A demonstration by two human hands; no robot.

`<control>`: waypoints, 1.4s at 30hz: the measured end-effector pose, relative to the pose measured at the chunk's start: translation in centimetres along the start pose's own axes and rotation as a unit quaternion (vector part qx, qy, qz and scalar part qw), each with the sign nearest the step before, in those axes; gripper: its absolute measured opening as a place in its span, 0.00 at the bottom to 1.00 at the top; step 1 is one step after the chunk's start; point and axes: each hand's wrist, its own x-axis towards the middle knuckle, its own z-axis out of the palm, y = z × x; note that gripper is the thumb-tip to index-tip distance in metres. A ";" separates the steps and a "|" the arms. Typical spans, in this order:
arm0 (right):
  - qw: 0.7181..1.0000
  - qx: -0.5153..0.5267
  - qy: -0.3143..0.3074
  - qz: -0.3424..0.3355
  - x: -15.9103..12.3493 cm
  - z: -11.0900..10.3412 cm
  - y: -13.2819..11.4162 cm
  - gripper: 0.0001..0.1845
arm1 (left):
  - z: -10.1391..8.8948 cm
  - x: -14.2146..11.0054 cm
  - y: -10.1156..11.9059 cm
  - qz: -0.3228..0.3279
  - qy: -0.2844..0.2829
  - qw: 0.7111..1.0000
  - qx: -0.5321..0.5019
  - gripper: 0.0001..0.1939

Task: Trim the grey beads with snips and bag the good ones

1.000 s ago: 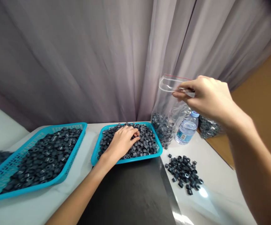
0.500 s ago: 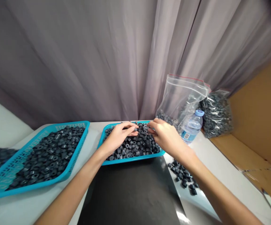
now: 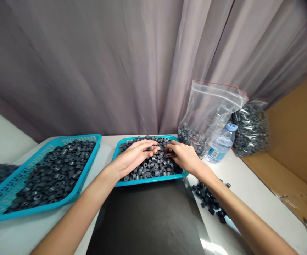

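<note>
My left hand (image 3: 136, 156) is over the near basket, its fingers bent around a small dark grey plastic ring (image 3: 150, 148). Opposite it, my right hand (image 3: 183, 154) dips to the right part of the same basket with its fingers curled together. What those fingers hold, if anything, is hidden. Beneath both hands lies a heap of short grey plastic rings (image 3: 153, 167), each with a hole through its middle. They fill the blue basket (image 3: 148, 182).
At left stands a bigger blue basket (image 3: 75, 198) of similar rings. Loose dark pieces (image 3: 209, 199) lie by my right forearm. Behind them are a water bottle (image 3: 221, 145), an open zip bag (image 3: 209, 102) and a full bag (image 3: 251, 131). A black mat (image 3: 148, 219) lies in front.
My right hand has lowered toward the rings, and its fingers have curled further. My left hand has turned slightly and its fingers lie straighter. The camera view has shifted a little.
</note>
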 end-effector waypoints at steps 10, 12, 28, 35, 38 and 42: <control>0.984 0.162 0.073 0.014 0.5 0.0 1.1 0.05 | 0.0 -0.9 -0.3 -0.056 -0.029 0.996 -0.060 0.08; 0.975 0.208 0.083 0.005 0.5 -0.2 1.0 0.07 | 0.0 -0.9 -0.5 -0.061 -0.025 0.996 -0.066 0.08; 0.940 0.324 0.037 -0.098 -0.6 -2.2 -2.1 0.07 | 1.4 -1.3 -1.0 -0.148 -0.048 0.979 -0.131 0.18; 0.929 0.351 0.099 -0.063 -0.7 -3.0 -1.8 0.11 | 1.5 -1.5 -0.5 -0.171 -0.068 0.971 -0.156 0.15; 0.949 0.306 0.063 -0.025 -0.8 -3.6 -0.5 0.14 | 1.5 -1.6 0.0 -0.179 -0.058 0.970 -0.154 0.15; 0.960 0.255 -0.115 -0.020 -1.1 -3.6 0.7 0.16 | 1.1 -1.6 0.7 -0.163 -0.059 0.977 -0.126 0.13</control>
